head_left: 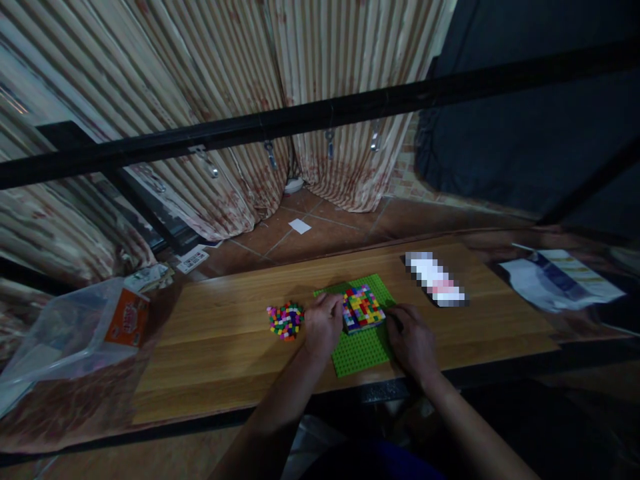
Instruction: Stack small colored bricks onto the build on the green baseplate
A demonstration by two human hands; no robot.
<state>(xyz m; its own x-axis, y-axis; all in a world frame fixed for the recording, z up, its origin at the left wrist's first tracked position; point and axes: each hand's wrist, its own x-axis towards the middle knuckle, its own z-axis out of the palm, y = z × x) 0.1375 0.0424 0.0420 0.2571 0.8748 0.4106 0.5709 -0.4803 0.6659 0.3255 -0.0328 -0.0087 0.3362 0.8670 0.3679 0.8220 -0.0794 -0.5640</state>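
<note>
Head view, looking down at a long wooden table (225, 347) in dim light

Green baseplate (363, 350) flat on the table, near the front edge, partly hidden under both hands

Stack of small colored bricks (363, 308) sitting on the far half of the baseplate, red, yellow, blue and green all mixed

Left hand (324, 325) touching the left side of the brick stack, fingers curled and close together, tips pressed against the bricks; maybe pinching one small brick, too dark and too small to tell

Right hand (413, 340) on the right part of the baseplate, just beside the stack, fingers bent down and close together; fingertips hidden by the back of the hand, so cannot tell if anything is held

Loose pile of colored bricks (285, 321) on the bare table just left of the left hand, not touching the baseplate

Clear plastic bag (60, 340) with an orange label at the far left end of the table, partly cut off by the edge

Blurred-out white thing (436, 280) on the table behind the right hand, not readable

White papers (560, 280) at the far right, fuzzy

Black bar (320, 120) across the top, striped curtains (200, 100) behind

Both forearms cut off at the bottom
</note>
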